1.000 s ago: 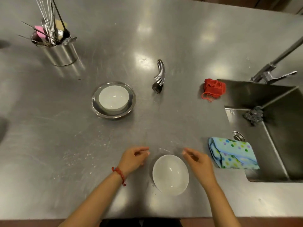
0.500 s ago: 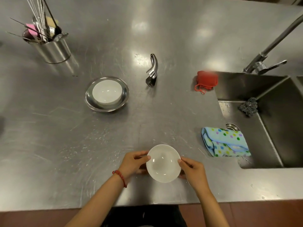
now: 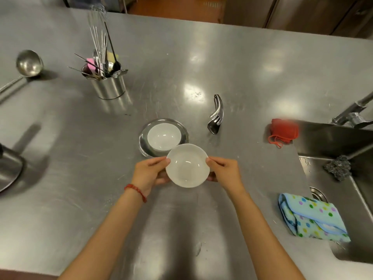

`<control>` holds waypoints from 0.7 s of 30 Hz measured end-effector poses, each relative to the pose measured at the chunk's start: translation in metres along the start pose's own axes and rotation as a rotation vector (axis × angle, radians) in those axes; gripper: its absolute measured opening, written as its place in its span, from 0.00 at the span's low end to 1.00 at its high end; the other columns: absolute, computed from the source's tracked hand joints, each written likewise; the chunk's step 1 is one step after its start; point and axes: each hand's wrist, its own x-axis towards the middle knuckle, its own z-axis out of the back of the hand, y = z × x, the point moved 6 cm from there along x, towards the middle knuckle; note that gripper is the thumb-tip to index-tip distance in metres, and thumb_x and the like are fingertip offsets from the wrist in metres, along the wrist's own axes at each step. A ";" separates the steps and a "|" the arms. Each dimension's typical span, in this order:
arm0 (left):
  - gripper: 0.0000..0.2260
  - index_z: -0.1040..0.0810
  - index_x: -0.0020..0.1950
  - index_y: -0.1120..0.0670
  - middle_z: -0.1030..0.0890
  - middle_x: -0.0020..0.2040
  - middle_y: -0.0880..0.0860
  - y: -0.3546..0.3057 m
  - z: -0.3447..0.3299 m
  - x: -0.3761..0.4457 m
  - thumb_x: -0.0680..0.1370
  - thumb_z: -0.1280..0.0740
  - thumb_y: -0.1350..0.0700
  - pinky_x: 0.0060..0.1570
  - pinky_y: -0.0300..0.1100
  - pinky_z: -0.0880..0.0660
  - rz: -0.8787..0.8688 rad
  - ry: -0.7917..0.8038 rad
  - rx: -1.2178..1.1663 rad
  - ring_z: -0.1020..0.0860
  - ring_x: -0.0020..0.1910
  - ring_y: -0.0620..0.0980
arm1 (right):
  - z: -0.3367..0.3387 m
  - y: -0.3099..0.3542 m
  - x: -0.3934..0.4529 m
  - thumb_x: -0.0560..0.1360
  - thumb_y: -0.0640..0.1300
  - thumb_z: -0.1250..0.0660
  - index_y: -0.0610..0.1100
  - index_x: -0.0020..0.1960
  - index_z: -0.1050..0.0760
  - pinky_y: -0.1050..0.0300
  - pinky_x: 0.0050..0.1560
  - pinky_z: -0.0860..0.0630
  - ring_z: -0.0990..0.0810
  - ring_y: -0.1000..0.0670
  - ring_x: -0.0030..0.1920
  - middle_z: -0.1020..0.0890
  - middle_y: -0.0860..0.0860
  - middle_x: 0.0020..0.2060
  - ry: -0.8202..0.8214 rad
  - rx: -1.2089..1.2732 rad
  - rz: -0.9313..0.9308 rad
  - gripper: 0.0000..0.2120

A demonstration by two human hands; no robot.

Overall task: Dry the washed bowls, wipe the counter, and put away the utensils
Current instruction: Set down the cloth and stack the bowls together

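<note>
1. From the head view I look down on a steel counter [image 3: 232, 63] with a sink [image 3: 343, 199] set into its right end and a faucet [image 3: 352, 113] above it.
2. I count two white bowls. One white bowl [image 3: 187, 165] is clamped between both my hands, open side up, lifted in front of me.
3. My left hand [image 3: 148, 174] grips its left rim with thumb on top and fingers underneath; a red bracelet [image 3: 135, 189] sits on that wrist.
4. My right hand [image 3: 225, 172] grips the right rim the same way.
5. The second white bowl [image 3: 163, 136] rests inside one shallow steel dish [image 3: 144, 142], just beyond the bowl I hold, whose edge overlaps the dish from here.
6. One steel utensil holder [image 3: 110, 87] stands far left, packed with a whisk and several tools I cannot count.
7. One ladle [image 3: 28, 64] lies at the far left edge.
8. One slotted steel server [image 3: 216, 115] lies alone right of the dish.
9. Two cloths: one red cloth [image 3: 283, 131] near the sink's back corner, one dotted blue towel [image 3: 312, 219] draped over the sink's front edge.
10. One steel scourer [image 3: 338, 167] sits in the sink.
</note>
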 end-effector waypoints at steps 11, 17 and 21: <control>0.07 0.23 0.52 0.63 0.22 0.36 0.57 -0.061 0.040 0.099 0.75 0.33 0.63 0.26 0.42 0.20 0.010 -0.127 0.036 0.21 0.21 0.46 | -0.084 0.030 0.107 0.73 0.38 0.33 0.44 0.41 0.20 0.58 0.28 0.19 0.22 0.51 0.24 0.23 0.47 0.30 0.003 -0.065 -0.053 0.05; 0.09 0.23 0.52 0.66 0.21 0.36 0.57 -0.061 0.048 0.130 0.74 0.32 0.64 0.25 0.41 0.21 0.027 -0.156 0.133 0.21 0.21 0.46 | -0.098 0.021 0.133 0.73 0.40 0.33 0.46 0.37 0.19 0.44 0.42 0.18 0.23 0.50 0.26 0.23 0.47 0.29 -0.020 -0.171 -0.074 0.07; 0.11 0.22 0.54 0.66 0.20 0.45 0.60 -0.064 0.050 0.141 0.73 0.31 0.63 0.42 0.48 0.21 -0.001 -0.175 0.241 0.21 0.34 0.54 | -0.097 0.023 0.141 0.72 0.40 0.34 0.45 0.31 0.20 0.42 0.42 0.19 0.23 0.49 0.25 0.24 0.50 0.23 -0.056 -0.276 -0.018 0.12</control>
